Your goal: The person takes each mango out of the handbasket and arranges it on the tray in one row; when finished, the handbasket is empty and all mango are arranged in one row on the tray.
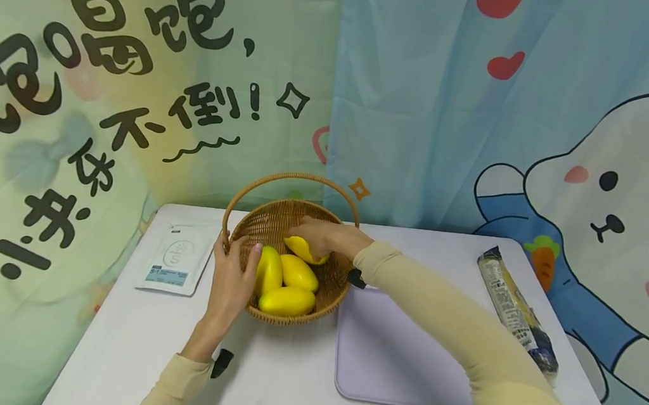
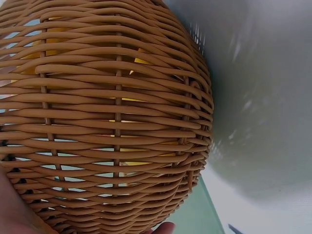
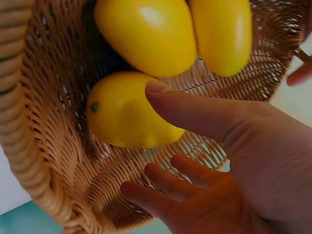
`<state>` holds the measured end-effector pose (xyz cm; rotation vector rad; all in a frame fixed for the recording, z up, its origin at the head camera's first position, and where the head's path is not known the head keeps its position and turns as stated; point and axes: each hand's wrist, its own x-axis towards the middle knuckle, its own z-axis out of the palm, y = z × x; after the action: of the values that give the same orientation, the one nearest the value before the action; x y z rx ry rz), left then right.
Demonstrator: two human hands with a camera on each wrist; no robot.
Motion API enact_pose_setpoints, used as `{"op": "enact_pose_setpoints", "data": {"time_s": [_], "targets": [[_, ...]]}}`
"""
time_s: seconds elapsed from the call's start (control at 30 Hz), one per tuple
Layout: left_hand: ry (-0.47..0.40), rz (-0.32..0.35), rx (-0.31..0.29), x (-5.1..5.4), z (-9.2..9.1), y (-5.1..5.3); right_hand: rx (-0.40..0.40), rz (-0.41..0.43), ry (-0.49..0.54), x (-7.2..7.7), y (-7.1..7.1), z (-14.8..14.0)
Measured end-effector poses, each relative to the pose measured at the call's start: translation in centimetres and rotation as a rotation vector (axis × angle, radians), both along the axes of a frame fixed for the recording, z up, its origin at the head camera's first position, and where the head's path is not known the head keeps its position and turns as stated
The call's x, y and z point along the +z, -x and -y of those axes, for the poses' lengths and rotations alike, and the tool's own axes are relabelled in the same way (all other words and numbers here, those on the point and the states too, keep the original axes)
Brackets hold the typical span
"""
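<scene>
A round wicker basket (image 1: 328, 301) with a tall arched handle stands on the table and holds several yellow mangoes (image 1: 287, 302). At its left side my left hand (image 1: 231, 278) grips the rim, thumb toward the inside. The left wrist view is mostly filled by the woven wall (image 2: 117, 122), yellow showing through its gaps. My right hand (image 1: 322, 235) reaches inside at the back right, over one mango (image 1: 302, 249). In the right wrist view, the thumb overlaps that mango (image 3: 129, 117), while the other fingers stretch out apart below it.
A pale purple board (image 1: 404, 355) lies right of the basket, under my right forearm. Farther right is a long dark printed packet (image 1: 516, 313). A white pouch (image 1: 177, 257) lies on the left. Printed curtains (image 1: 400, 107) hang behind the white table (image 1: 265, 376).
</scene>
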<state>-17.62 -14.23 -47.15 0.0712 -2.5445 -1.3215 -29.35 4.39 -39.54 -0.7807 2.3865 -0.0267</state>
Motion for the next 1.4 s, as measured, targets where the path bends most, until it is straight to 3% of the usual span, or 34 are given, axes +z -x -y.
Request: {"op": "enact_pose_setpoints", "data": {"time_s": [0.27,0.5,0.7,0.97,1.17,1.4], "targets": [[0.01,-0.02,-0.005,-0.1,-0.5,-0.4,0.061,-0.083,-0.111,-1.5,-0.9,0.0],[0.026,-0.029,-0.006,-0.2,-0.7,-0.5,-0.013,-0.069,-0.099,-2.2,-1.2,0.1],[0.026,-0.012,-0.006,-0.3,-0.8,-0.5,-0.02,-0.082,-0.094,-2.2,-1.3,-0.3],[0.026,-0.003,-0.011,-0.2,-0.8,-0.4,-0.013,-0.115,0.043,-0.3,-1.8,-1.1],[0.012,0.005,-0.016,0.0,-0.5,-0.4,0.032,-0.136,0.187,2.0,-2.8,-1.7],[0.021,-0.009,0.0,0.2,-0.1,-0.3,0.009,-0.132,0.29,5.0,-4.5,-3.3]]}}
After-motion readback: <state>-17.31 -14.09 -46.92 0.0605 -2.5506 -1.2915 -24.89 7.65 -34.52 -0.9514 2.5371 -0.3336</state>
